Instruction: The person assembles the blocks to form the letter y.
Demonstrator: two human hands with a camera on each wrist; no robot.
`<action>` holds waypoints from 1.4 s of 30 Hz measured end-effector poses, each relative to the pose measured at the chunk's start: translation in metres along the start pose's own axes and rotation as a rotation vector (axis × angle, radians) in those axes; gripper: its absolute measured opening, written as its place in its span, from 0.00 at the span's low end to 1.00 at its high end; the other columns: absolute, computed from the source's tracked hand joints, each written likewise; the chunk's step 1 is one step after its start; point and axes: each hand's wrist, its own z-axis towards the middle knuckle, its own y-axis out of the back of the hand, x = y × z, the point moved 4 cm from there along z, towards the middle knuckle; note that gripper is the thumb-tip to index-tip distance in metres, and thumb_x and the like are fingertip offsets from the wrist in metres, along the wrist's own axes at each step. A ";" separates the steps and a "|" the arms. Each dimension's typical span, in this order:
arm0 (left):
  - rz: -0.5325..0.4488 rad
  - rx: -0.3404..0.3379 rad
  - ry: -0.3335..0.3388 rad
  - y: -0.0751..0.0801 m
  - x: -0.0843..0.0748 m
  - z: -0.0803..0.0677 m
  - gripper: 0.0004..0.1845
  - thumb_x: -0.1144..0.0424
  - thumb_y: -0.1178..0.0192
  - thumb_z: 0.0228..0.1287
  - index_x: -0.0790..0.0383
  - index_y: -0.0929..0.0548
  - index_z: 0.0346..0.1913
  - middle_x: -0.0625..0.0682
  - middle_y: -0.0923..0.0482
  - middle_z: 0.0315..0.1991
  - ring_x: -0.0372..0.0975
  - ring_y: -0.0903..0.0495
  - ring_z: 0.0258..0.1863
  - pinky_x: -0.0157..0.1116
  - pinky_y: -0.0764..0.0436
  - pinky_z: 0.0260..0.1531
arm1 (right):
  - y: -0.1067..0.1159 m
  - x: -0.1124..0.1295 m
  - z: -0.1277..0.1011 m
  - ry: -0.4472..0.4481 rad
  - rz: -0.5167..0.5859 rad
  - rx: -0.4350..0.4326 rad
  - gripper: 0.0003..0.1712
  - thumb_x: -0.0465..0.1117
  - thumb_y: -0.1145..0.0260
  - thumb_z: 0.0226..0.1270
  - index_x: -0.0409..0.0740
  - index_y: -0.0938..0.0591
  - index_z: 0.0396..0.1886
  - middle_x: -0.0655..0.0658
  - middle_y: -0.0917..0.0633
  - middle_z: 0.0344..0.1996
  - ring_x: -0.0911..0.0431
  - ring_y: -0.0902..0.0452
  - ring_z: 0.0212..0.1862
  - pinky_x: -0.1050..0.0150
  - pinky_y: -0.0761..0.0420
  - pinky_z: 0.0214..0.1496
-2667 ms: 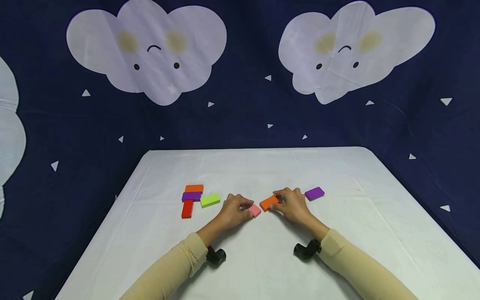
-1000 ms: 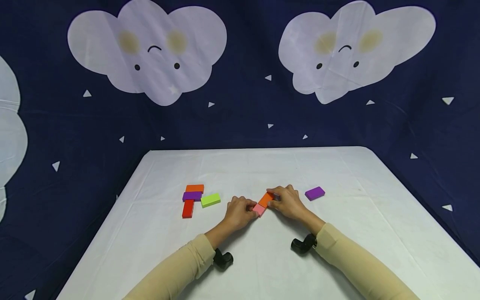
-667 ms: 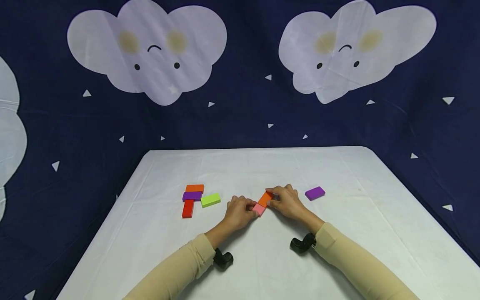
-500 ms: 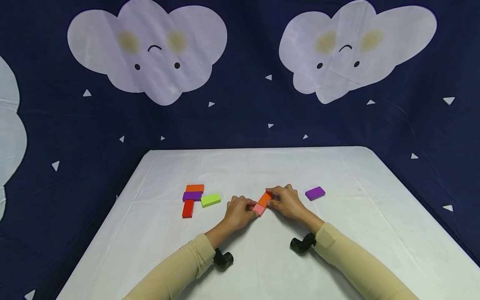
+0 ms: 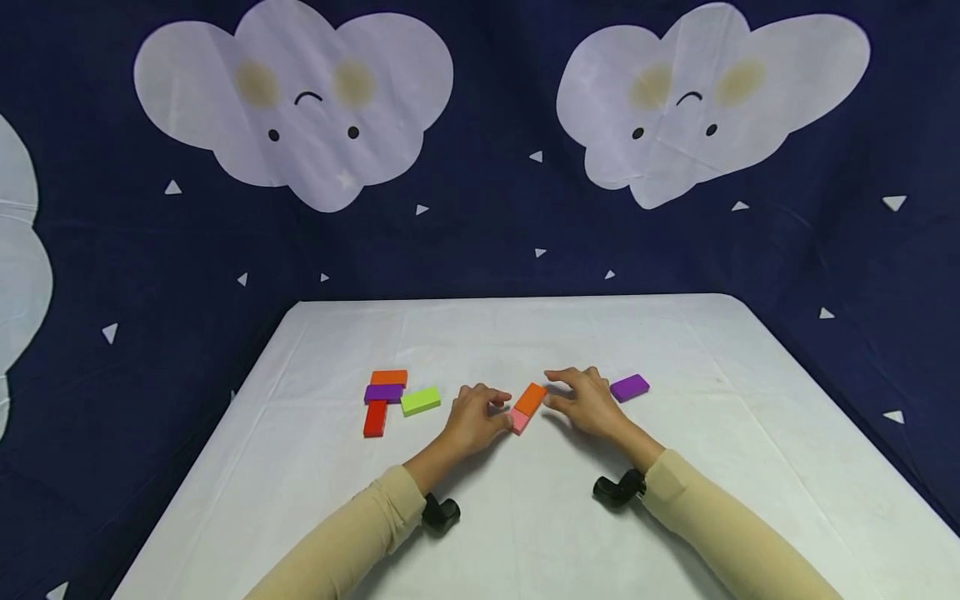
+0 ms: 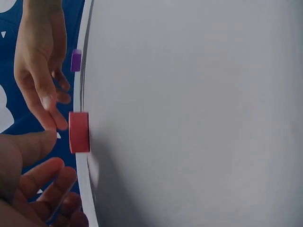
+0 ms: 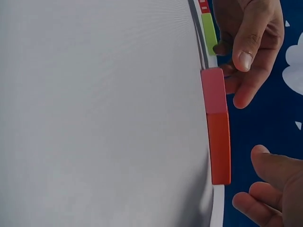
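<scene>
The pink block (image 5: 518, 421) and orange block (image 5: 531, 399) are lying flat, butted end to end in one diagonal line, roughly mid-worktop and nearer the front edge than the back edge. The right wrist view is showing the seam tight, faces flush.

The left hand (image 5: 471, 419) is sitting just left of the pink block, fingers loosely spread and holding nothing; fingertips (image 7: 246, 60) are hovering just beside the pink end, and I cannot tell whether they are touching it. The right hand (image 5: 588, 402) is sitting just right of the orange block, fingers relaxed and lifted apart, holding nothing; a gap is showing between it and the block.

Handling, as a judgement: both blocks are looking like small rigid painted wood or plastic bricks, light, not fragile, with smooth faces that are likely sliding easily on the white worktop (image 5: 675, 517). Best hold is likely a pinch across the two long sides, thumb against fingers; a nudge on a short end is likely shifting the whole pair and opening the seam.

Elsewhere: a purple block (image 5: 629, 387) is lying just right of the right hand; toward the left edge a group is lying close together, a second orange block (image 5: 388, 377), a second purple block (image 5: 383, 393), a red block (image 5: 375, 418) and a green block (image 5: 420, 401).
</scene>
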 end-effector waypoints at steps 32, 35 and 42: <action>0.122 0.275 -0.245 -0.004 -0.004 0.024 0.23 0.57 0.40 0.62 0.57 0.23 0.60 0.47 0.28 0.64 0.45 0.35 0.58 0.45 0.39 0.56 | 0.046 -0.034 -0.023 -0.015 -0.016 -0.122 0.27 0.49 0.31 0.57 0.45 0.21 0.57 0.39 0.18 0.52 0.48 0.34 0.41 0.55 0.43 0.45; 0.129 0.301 -0.247 -0.005 -0.004 0.024 0.24 0.56 0.40 0.63 0.56 0.24 0.61 0.47 0.29 0.65 0.45 0.36 0.59 0.45 0.39 0.56 | 0.049 -0.038 -0.024 -0.025 -0.025 -0.124 0.28 0.49 0.31 0.57 0.45 0.21 0.57 0.39 0.19 0.54 0.46 0.33 0.44 0.53 0.42 0.47; 0.132 0.333 -0.249 -0.006 -0.005 0.023 0.24 0.56 0.40 0.63 0.58 0.24 0.62 0.47 0.30 0.66 0.45 0.37 0.58 0.44 0.39 0.54 | 0.057 -0.049 -0.024 -0.028 -0.044 -0.134 0.29 0.48 0.31 0.57 0.44 0.22 0.58 0.38 0.20 0.55 0.45 0.33 0.45 0.51 0.42 0.48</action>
